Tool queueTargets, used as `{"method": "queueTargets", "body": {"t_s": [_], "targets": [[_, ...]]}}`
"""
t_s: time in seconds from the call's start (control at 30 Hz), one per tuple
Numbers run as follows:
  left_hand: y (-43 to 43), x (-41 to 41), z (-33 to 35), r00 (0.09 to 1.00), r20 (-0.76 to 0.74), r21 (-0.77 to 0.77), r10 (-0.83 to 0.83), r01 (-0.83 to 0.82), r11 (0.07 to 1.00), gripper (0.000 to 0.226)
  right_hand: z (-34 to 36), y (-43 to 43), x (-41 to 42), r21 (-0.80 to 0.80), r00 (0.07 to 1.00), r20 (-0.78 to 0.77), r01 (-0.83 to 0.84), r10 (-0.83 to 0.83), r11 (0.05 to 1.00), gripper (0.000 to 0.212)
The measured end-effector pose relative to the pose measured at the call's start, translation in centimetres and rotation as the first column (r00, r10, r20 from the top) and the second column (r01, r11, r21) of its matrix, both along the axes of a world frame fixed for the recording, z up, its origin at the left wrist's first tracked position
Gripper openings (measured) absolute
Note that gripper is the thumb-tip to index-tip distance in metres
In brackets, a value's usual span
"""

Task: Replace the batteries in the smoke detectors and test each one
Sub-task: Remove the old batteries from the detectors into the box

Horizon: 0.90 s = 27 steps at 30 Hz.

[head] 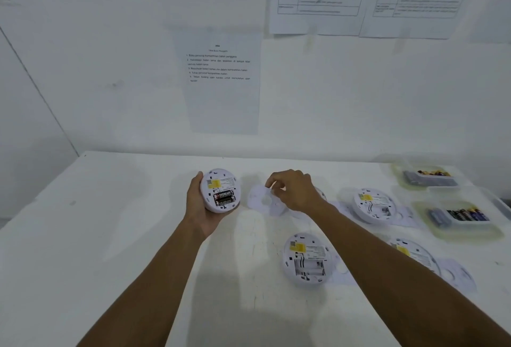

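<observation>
My left hand (pixel 199 209) holds a round white smoke detector (pixel 219 190) above the table, back side facing me, with black batteries (pixel 224 198) in its compartment. My right hand (pixel 294 190) pinches the edge of a flat white mounting plate (pixel 262 201) that lies on the table just right of the held detector. A second detector (pixel 307 258) lies back up near the table's middle with an empty battery bay. A third (pixel 373 204) lies further right, and a fourth (pixel 414 254) is partly hidden behind my right forearm.
Two clear plastic trays of batteries stand at the right, one at the back (pixel 427 176), one nearer (pixel 460 216). More white mounting plates (pixel 456 274) lie beside the detectors. Printed sheets (pixel 221 81) hang on the white wall behind the table (pixel 110 222).
</observation>
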<state>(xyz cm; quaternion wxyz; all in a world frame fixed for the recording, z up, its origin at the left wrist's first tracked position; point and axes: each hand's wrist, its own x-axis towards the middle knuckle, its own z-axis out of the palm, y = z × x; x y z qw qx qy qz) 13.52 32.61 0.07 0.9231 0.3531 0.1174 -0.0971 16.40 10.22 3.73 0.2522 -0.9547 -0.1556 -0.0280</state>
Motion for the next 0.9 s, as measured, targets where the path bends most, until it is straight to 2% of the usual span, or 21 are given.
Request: {"method": "queueTargets", "body": {"t_s": [0.1, 0.27, 0.4, 0.53, 0.63, 0.7, 0.77, 0.8, 0.9], "targets": [[0.5, 0.0, -0.3, 1.000, -0.010, -0.009, -0.006, 0.006, 1.000, 0.051, -0.4, 0.7, 0.5, -0.149, 0.999, -0.029, -0.028, 0.024, 0.988, 0.031], [0.7, 0.2, -0.4, 1.000, -0.011, -0.018, -0.027, 0.027, 0.999, 0.052, -1.6, 0.7, 0.8, -0.258, 0.997, 0.000, -0.075, 0.078, 0.963, 0.026], [0.4, 0.4, -0.3, 0.998, -0.002, -0.034, -0.058, 0.058, 0.998, 0.054, -1.9, 0.9, 0.2, -0.429, 0.982, -0.035, -0.182, 0.185, 0.885, 0.036], [-0.2, 0.8, -0.2, 0.996, 0.010, -0.051, -0.084, 0.085, 0.995, 0.059, -2.4, 1.0, 0.1, -0.470, 0.982, -0.015, -0.175, 0.190, 0.865, 0.036], [-0.7, 0.9, 0.2, 0.996, 0.021, -0.078, -0.089, 0.091, 0.993, 0.058, -2.5, 0.6, 0.0, -0.334, 0.990, 0.026, -0.122, 0.139, 0.935, 0.035], [-1.2, 0.9, 0.5, 0.996, 0.026, -0.096, -0.084, 0.086, 0.992, 0.059, -1.8, 0.4, -0.4, -0.085, 0.990, 0.101, -0.093, 0.101, 0.992, 0.030], [-2.1, 0.8, 1.0, 0.996, 0.038, -0.117, -0.083, 0.087, 0.989, 0.057, -0.7, 0.5, -1.0, 0.157, 0.978, 0.196, -0.104, 0.072, 0.982, 0.025], [-2.6, 0.7, 1.2, 0.996, 0.041, -0.131, -0.080, 0.084, 0.988, 0.056, -0.1, 0.6, -1.5, 0.224, 0.971, 0.232, -0.118, 0.065, 0.967, 0.023], [-4.4, 0.2, 1.9, 0.996, 0.040, -0.132, -0.085, 0.090, 0.987, 0.052, 1.3, 1.4, -2.7, 0.301, 0.964, 0.255, -0.157, 0.079, 0.941, 0.021]]}}
